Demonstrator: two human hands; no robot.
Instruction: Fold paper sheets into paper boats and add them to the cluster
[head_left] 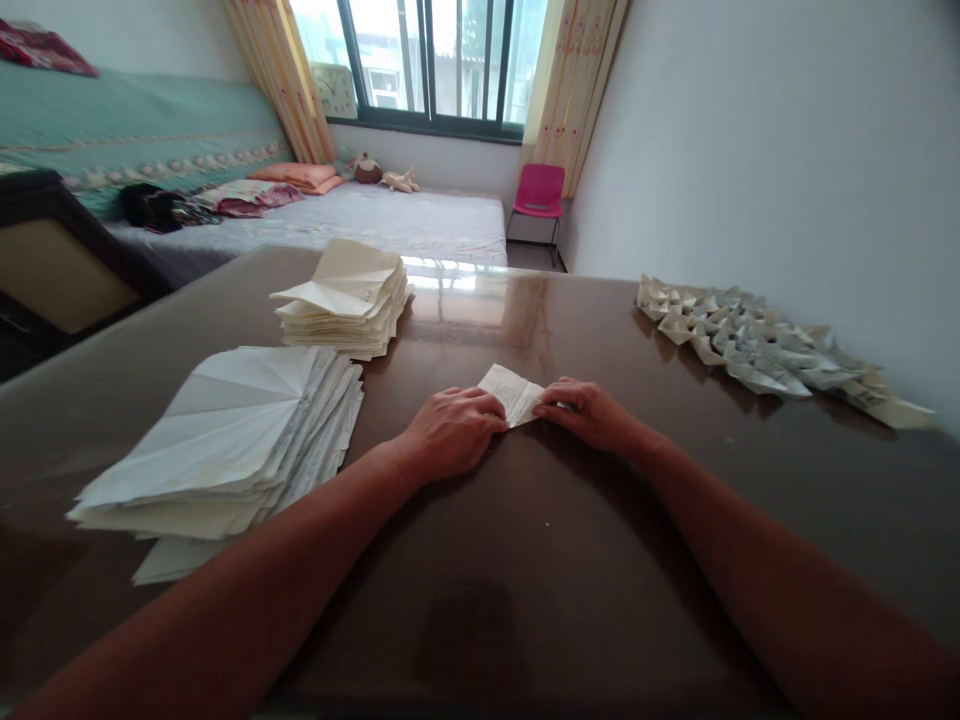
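A small folded sheet of paper [508, 393] with writing on it lies on the brown table [480, 560], in front of me. My left hand [456, 430] grips its left edge, the fingers pressed together on it. On the opposite side, my right hand [586, 411] pinches the paper's right corner between thumb and fingers. Left of my left hand stands a large stack of creased white sheets [217, 410]. Behind that is a second stack of cream-coloured paper [349, 300], its top sheet folded up.
Several folded paper boats [739, 335] sit in rows at the table's right side, by the wall. Beyond the table are a bed [450, 215], a pink chair [539, 192] and a window [427, 60]. A dark cabinet [67, 260] stands at the left.
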